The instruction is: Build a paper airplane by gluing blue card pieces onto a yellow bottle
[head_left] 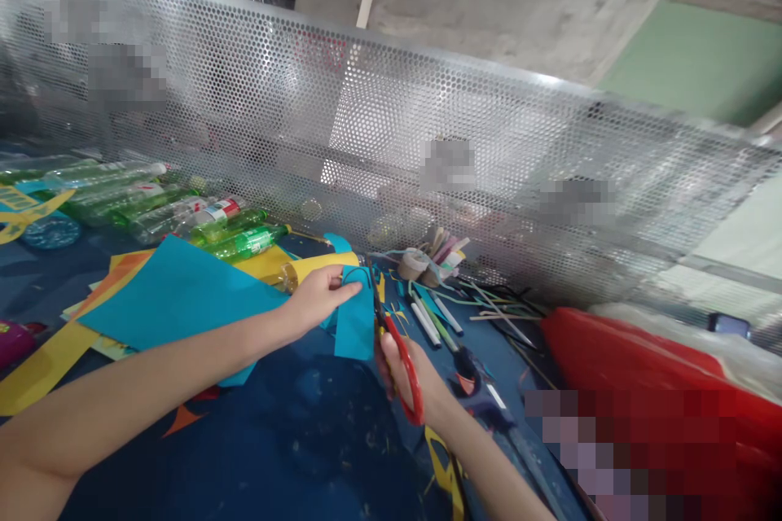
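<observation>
My left hand pinches the upper part of a narrow blue paper strip, thumb on top. A dark curved line is drawn near the strip's upper end. My right hand is closed around the red handles of a pair of scissors. The dark blades point up and away, along the right edge of the strip near its top. Whether the blades are parted is hard to make out. Just behind my left hand lies a rolled yellow paper around a clear bottle.
Large blue sheets over orange and yellow paper lie left. Several plastic bottles line the back left, before a perforated metal panel. Markers, a glue gun and a red bag are on the right.
</observation>
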Available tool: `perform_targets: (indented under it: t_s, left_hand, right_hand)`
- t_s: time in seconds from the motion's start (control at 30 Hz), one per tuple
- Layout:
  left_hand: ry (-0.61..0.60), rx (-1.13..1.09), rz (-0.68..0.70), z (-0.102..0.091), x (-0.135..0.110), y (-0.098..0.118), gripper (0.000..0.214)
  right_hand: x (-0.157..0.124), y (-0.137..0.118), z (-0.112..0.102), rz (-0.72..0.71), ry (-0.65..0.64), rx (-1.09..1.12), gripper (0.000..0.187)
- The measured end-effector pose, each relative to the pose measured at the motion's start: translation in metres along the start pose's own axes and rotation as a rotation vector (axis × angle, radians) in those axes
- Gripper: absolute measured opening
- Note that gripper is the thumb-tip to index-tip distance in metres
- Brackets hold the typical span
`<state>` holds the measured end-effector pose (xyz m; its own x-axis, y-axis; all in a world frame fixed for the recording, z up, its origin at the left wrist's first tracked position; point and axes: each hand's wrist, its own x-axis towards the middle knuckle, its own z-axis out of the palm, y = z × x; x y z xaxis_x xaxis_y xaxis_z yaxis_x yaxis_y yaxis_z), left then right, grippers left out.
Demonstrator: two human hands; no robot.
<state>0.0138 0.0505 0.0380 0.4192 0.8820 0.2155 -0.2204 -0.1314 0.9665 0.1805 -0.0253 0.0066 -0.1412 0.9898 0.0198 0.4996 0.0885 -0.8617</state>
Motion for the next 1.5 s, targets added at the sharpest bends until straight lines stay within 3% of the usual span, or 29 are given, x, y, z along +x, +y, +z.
perform_targets:
  t_s: [0.23, 0.63, 1.23, 1.37, 1.5]
  left_hand:
    - [0.005, 0.025, 0.001, -0.002, -0.001, 0.001, 0.014]
    - [-0.061, 0.013, 0.024, -0.009, 0.003, -0.002, 0.015]
    - [-0.029, -0.013, -0.038, -0.012, 0.005, -0.004, 0.019]
    - [-0.043, 0.062, -0.029, -0.015, 0.007, -0.002, 0.022]
    - [0.021, 0.3, -0.003, -0.024, 0.013, -0.002, 0.03]
  right_hand:
    - [0.001, 0.001, 0.002, 0.09, 0.033, 0.052, 0.054]
    - [0.0, 0.003, 0.002, 0.101, 0.056, 0.025, 0.05]
    - [0.0, -0.001, 0.003, 0.133, 0.076, -0.037, 0.053]
    - [0.001, 0.0, 0.0, 0.161, 0.074, -0.033, 0.051]
    - [0.003, 0.007, -0.003, 0.169, 0.057, -0.048, 0.051]
